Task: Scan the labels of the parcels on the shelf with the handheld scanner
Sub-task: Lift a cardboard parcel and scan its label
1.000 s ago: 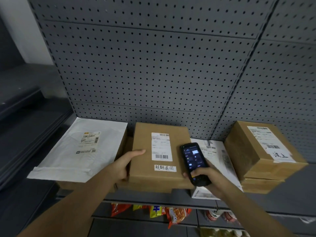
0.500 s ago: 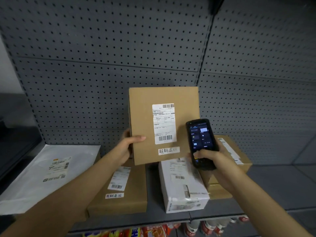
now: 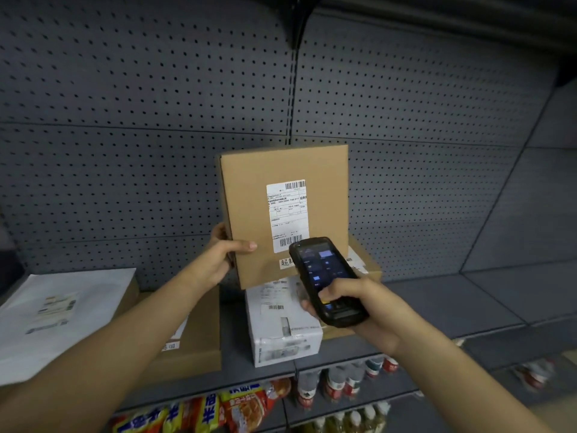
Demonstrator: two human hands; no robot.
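My left hand (image 3: 224,256) grips the left edge of a flat brown cardboard parcel (image 3: 249,214) and holds it upright above the shelf, its white barcode label (image 3: 287,214) facing me. My right hand (image 3: 359,304) holds the black handheld scanner (image 3: 327,281), screen lit, just in front of the parcel's lower right corner, covering part of the small handwritten sticker. Below them on the shelf lie a white box (image 3: 282,323), a brown flat parcel (image 3: 193,342) and a white mailer bag (image 3: 59,320).
Another brown box (image 3: 368,260) sits behind the scanner on the grey shelf (image 3: 452,307). A grey pegboard wall (image 3: 140,120) backs the shelf. Snack packets (image 3: 218,407) and bottles (image 3: 337,382) fill the lower shelves.
My left hand lifted the brown parcel off the stack and stood it upright. The scanner moved up and left, close to the label's lower barcode. My view swung right.
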